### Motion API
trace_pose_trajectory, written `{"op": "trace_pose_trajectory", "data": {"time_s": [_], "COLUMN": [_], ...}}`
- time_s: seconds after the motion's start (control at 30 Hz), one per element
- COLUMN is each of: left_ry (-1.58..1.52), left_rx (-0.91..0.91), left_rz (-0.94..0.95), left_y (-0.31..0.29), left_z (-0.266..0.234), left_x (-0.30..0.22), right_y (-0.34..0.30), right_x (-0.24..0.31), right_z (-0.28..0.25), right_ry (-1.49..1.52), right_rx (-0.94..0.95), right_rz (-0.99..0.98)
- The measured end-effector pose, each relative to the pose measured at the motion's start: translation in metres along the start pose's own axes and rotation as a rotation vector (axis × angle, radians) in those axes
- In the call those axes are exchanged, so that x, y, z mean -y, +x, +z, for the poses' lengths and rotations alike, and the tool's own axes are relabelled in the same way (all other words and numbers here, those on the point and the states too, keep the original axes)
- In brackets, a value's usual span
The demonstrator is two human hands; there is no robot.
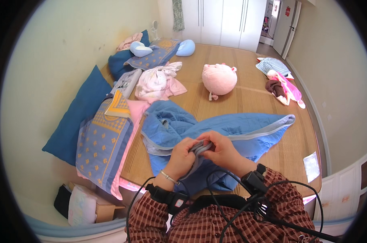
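A blue quilt (240,127) with a grey border lies bunched and partly spread on the near half of the bed mat. Both my hands meet above its near side. My left hand (181,157) is closed on a gathered fold of the grey border. Right beside it, my right hand (224,152) pinches the same bunched edge, fingers bent over it. Part of the quilt hangs below my hands toward my body. Its far left portion is rumpled, and one corner stretches out to the right.
A pink round plush toy (219,79) sits mid-mat (183,91). Left are blue patterned pillows (102,141), a blue cushion (80,117) and a crumpled pink-white cloth (159,83). Folded clothes (282,83) lie far right, a white packet (311,167) near right. Black cables (232,220) cross my front.
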State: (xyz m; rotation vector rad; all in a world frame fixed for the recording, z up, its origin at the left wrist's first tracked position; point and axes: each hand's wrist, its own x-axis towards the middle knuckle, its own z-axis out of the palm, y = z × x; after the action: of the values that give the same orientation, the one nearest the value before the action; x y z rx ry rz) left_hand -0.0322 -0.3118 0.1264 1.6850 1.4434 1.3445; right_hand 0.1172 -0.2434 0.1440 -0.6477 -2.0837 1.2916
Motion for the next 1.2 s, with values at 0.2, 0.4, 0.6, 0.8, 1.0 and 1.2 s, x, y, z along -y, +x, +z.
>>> {"op": "trace_pose_trajectory", "data": {"time_s": [0.2, 0.4, 0.6, 0.8, 1.0, 1.2], "left_ry": [-0.017, -0.233, 0.377, 0.502, 0.658, 0.862], "left_rx": [-0.015, -0.165, -0.262, -0.372, -0.376, -0.502], "left_rz": [0.004, -0.073, -0.090, -0.069, -0.012, 0.078], "left_y": [0.002, -0.002, -0.004, 0.013, 0.022, 0.016], "left_z": [0.002, 0.005, 0.002, -0.022, -0.055, -0.085], "left_x": [0.005, 0.010, 0.018, 0.026, -0.001, 0.008], "right_y": [0.005, 0.019, 0.022, 0.030, 0.033, 0.030], "right_x": [0.005, 0.005, 0.005, 0.032, 0.074, 0.110], "right_z": [0.001, -0.004, -0.002, -0.017, -0.054, -0.083], "right_ry": [-0.316, -0.229, -0.496, -0.410, -0.077, -0.044], "right_rx": [-0.033, 0.197, 0.213, 0.115, -0.023, -0.150], "right_rz": [-0.253, 0.011, -0.085, -0.147, 0.027, -0.076]}}
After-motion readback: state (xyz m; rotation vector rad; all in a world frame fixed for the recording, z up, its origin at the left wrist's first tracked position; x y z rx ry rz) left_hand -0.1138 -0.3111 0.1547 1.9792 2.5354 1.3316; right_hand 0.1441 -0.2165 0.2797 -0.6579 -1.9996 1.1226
